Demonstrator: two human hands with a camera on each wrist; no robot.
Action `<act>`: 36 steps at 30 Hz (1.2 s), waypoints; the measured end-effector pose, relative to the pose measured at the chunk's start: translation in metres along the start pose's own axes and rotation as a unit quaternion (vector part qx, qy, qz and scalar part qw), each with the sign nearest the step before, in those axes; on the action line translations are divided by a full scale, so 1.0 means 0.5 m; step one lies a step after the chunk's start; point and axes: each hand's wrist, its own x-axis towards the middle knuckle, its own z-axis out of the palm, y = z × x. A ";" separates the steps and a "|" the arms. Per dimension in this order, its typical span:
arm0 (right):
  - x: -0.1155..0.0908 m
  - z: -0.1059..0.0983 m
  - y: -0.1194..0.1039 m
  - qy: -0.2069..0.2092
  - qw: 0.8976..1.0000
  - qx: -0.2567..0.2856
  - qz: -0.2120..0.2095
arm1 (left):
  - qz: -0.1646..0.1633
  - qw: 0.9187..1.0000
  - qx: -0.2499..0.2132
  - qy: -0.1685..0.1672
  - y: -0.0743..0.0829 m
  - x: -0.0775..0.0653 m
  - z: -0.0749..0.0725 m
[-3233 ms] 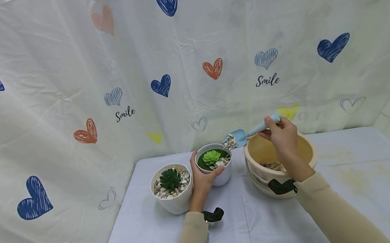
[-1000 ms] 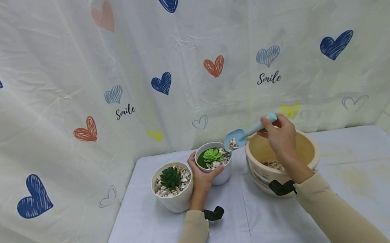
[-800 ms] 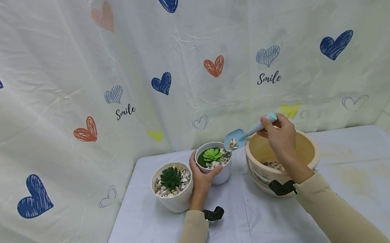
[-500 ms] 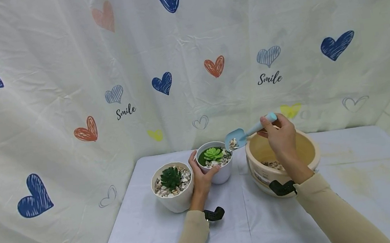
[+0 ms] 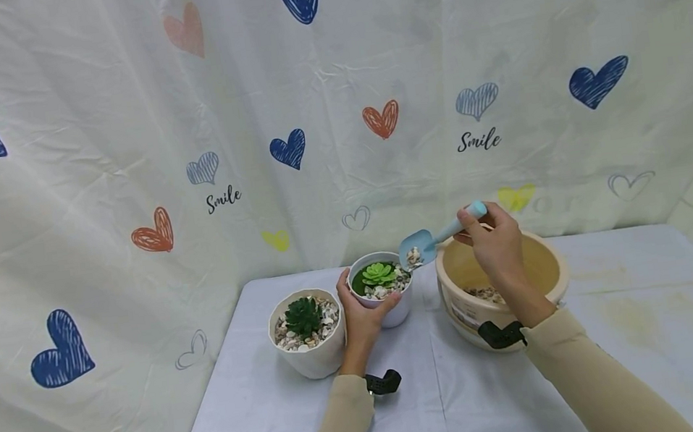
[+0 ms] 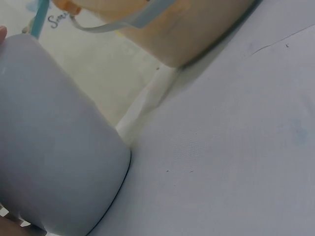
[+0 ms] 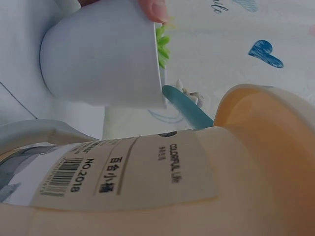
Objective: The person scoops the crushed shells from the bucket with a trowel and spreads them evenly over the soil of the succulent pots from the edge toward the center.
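My left hand [image 5: 363, 317] grips a small white pot [image 5: 392, 312] from its left side, thumb across the front. A light green succulent [image 5: 378, 274] stands in it, with pale pebbles [image 5: 395, 284] at the right and front of a green surface. My right hand [image 5: 500, 243] pinches the handle of a light blue hand trowel [image 5: 447, 232] above the beige bucket [image 5: 464, 310]. The trowel's blade slopes down to the pot's right rim and carries a few stones [image 5: 414, 258]. In the right wrist view the trowel [image 7: 189, 109] meets the pot's rim; my right hand is hidden there.
Left of my left hand stands a larger white pot [image 5: 313, 359] with a dark green succulent [image 5: 303, 317] in pebbles. Stones [image 5: 487, 294] lie at the bottom of the bucket. A white cloth [image 5: 412, 412] covers the table, and a heart-printed curtain [image 5: 331, 101] hangs behind.
Compared with the oldest frame, fewer stones lie on the trowel and more are in the small pot's right side. My right hand has shifted slightly left since half a second ago.
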 end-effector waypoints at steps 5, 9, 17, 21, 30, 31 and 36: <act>0.001 0.001 0.002 -0.002 1.000 0.002 -0.006 | 0.010 1.000 -0.028 -0.010 -0.002 0.003 -0.005; 0.000 0.000 0.002 -0.003 1.000 0.004 -0.010 | 0.014 0.997 -0.069 -0.032 -0.007 0.007 -0.011; -0.002 0.002 -0.001 0.002 1.000 -0.003 -0.010 | 0.020 0.994 -0.087 -0.059 -0.006 0.006 -0.018; -0.003 0.001 -0.001 0.001 1.000 -0.005 -0.009 | 0.010 0.997 -0.058 -0.047 -0.001 0.003 -0.017; -0.002 0.002 0.005 0.000 1.000 0.002 -0.029 | -0.003 1.000 -0.018 -0.023 -0.010 0.001 -0.006; -0.003 0.002 0.005 -0.002 0.999 0.003 -0.032 | 0.000 1.000 -0.018 -0.022 -0.010 0.001 -0.005; -0.003 0.002 0.002 -0.011 0.999 0.012 -0.043 | 0.012 0.999 -0.044 -0.026 -0.012 0.004 -0.007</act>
